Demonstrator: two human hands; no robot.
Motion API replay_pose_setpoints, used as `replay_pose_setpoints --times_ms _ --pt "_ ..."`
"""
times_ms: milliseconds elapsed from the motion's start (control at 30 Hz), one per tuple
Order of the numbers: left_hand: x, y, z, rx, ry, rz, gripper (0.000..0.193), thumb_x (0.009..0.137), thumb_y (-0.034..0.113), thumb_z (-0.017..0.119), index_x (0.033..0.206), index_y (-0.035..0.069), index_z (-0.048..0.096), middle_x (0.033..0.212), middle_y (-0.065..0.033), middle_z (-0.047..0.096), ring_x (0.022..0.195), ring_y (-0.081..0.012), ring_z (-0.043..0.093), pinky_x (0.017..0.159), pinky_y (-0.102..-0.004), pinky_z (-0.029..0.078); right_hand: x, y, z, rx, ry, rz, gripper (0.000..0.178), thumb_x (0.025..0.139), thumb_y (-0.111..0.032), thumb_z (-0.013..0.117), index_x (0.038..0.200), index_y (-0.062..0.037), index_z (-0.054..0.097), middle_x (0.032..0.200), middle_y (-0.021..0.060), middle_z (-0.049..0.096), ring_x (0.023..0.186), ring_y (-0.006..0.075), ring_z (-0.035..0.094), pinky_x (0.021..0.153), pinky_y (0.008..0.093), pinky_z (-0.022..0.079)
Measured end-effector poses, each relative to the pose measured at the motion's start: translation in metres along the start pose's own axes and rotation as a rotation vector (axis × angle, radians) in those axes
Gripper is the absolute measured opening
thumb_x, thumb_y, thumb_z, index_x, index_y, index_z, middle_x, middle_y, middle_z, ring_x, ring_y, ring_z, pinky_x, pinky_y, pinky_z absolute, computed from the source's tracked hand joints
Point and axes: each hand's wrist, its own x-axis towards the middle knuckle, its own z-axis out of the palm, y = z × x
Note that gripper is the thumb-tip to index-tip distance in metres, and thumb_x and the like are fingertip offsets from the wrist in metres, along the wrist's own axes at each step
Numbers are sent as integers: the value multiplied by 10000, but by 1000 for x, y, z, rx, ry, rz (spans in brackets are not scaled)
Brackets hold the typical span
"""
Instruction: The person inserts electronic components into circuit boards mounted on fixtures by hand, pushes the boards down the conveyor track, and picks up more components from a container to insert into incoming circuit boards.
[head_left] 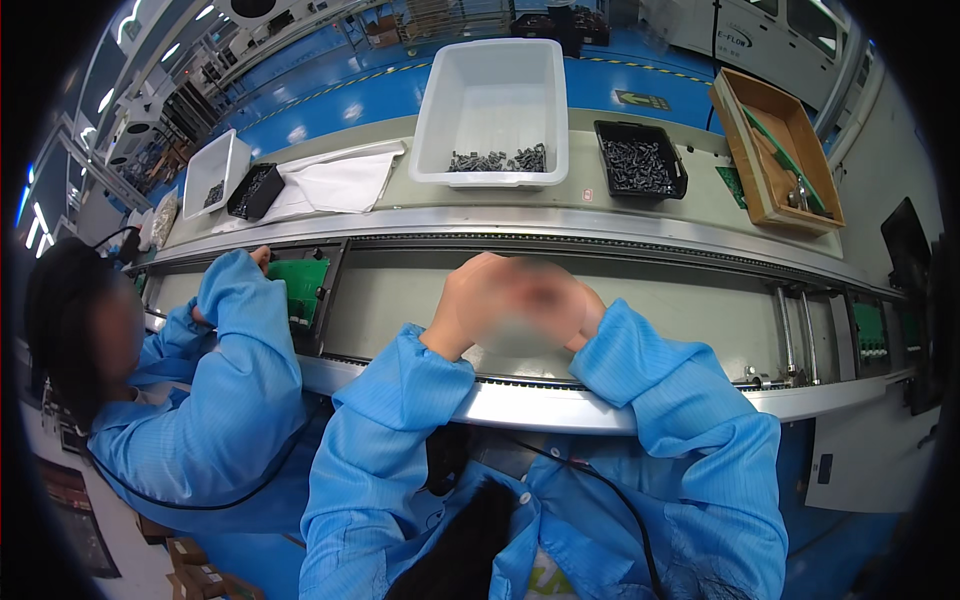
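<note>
My left hand (470, 300) and my right hand (560, 305) are pressed together over the grey conveyor belt (400, 305), blurred where they meet. Whether anything sits between the fingers cannot be made out. Both forearms wear light blue sleeves and rest on the metal front rail (560, 408). Straight ahead, across the belt, stands a white bin (490, 100) with small dark metal parts at its bottom.
A black tray of dark parts (640, 160) and a wooden box (780, 150) sit at the back right. At my left a co-worker in a blue coat (220, 390) handles a green circuit board (298, 285). White sheets (335, 180), another white bin (210, 170) and black tray (255, 190) lie beyond.
</note>
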Motion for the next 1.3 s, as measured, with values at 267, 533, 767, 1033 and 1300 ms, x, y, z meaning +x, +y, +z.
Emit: replay_pose_setpoints --times_ms 267,533,767,1033,1300 --pt "2 1 -1 23 -24 -27 93 798 16 627 890 31 622 823 -50 620 729 -163 557 647 -265 446 4 0 -7 -19 -2 8 324 980 -211 409 1020 71 563 912 164 622 827 220 635 771 292 553" --pt "-23 34 -15 192 -4 7 129 801 21 614 925 39 584 939 -70 617 837 -210 566 729 -293 455 1 -20 -1 -38 205 -136 251 968 -213 432 959 4 559 846 109 597 662 141 540 561 211 460" --pt "-101 39 -40 847 186 -320 121 785 52 628 894 24 582 1099 -160 578 1000 -326 542 899 -416 411 0 -43 -18 124 238 -192 145 945 -196 461 865 -79 490 747 53 517 499 62 337 389 190 222" --pt "-112 45 -35 871 114 -374 94 777 64 636 848 11 603 1113 -212 553 1008 -359 530 920 -433 395 -9 -51 -14 143 241 -187 125 937 -189 470 867 -87 488 733 38 510 478 58 320 387 191 203" --pt "-99 96 24 633 -4 -243 121 757 82 651 849 11 615 1156 -258 526 995 -371 520 915 -419 397 -8 -57 -22 153 238 -227 116 932 -184 471 870 -88 490 725 30 508 477 59 320 385 193 200"
